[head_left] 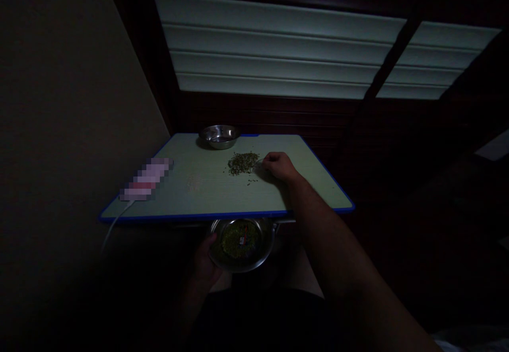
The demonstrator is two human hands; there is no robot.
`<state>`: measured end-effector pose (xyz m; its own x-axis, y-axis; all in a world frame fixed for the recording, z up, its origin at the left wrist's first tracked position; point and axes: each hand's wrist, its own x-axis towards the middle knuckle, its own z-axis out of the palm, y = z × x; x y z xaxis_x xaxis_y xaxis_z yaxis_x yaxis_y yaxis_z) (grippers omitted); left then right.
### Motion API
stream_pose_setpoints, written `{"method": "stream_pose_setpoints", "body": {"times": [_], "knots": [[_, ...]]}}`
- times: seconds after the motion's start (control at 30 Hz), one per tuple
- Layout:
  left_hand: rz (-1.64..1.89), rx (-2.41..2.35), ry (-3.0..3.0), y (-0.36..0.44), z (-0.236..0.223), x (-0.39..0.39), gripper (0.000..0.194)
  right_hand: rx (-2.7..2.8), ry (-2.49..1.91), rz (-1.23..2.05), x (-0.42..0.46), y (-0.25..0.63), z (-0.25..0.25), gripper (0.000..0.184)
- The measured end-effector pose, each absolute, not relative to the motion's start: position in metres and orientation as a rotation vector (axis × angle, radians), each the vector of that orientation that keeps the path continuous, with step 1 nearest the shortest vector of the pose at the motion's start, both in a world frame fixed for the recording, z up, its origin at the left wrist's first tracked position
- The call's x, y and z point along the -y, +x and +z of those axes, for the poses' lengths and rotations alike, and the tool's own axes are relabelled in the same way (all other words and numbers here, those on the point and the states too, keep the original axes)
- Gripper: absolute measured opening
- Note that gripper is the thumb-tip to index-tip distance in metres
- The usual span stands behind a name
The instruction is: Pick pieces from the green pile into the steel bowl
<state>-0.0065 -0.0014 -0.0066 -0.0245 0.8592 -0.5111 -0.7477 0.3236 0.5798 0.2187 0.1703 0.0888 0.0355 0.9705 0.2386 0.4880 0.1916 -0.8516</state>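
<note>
My left hand [207, 261] grips the rim of a steel bowl [254, 266] just below the table's front edge. Inside that bowl lie many small green beans or seeds [233, 243], with a small red and white label [242, 240] among them. My right hand [279, 166] is closed at the right side of a loose pile of small greenish-brown beans or seeds [242, 163]. Something thin and pale seems to reach from its fingertips toward the pile, too dim to name. A few loose grains lie in front of the pile.
The pale green table [207, 198] has a blue edge. An upright steel bowl [220, 137] stands at its back left. A blurred-out pinkish device [146, 179] with a white cable [113, 225] lies at the left, near the wall. Dark slatted doors [270, 50] rise behind.
</note>
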Motion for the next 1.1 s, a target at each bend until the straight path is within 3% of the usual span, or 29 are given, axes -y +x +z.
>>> {"method": "stream_pose_setpoints", "body": {"times": [0.37, 0.6, 1.1], "knots": [[1.3, -0.962, 0.138, -0.0059, -0.0095, 0.0011, 0.017, 1.572, -1.42, 0.825, -0.1643, 0.2153, 0.092, 0.009], [1.299, -0.956, 0.12, -0.0052, -0.0064, 0.0015, 0.02, 1.609, -1.48, 0.613, -0.1664, 0.2168, 0.0903, 0.009], [1.306, -0.947, 0.152, -0.0044, -0.0035, 0.0021, 0.021, 1.603, -1.402, 0.675, -0.1689, 0.2181, 0.0881, 0.011]]}}
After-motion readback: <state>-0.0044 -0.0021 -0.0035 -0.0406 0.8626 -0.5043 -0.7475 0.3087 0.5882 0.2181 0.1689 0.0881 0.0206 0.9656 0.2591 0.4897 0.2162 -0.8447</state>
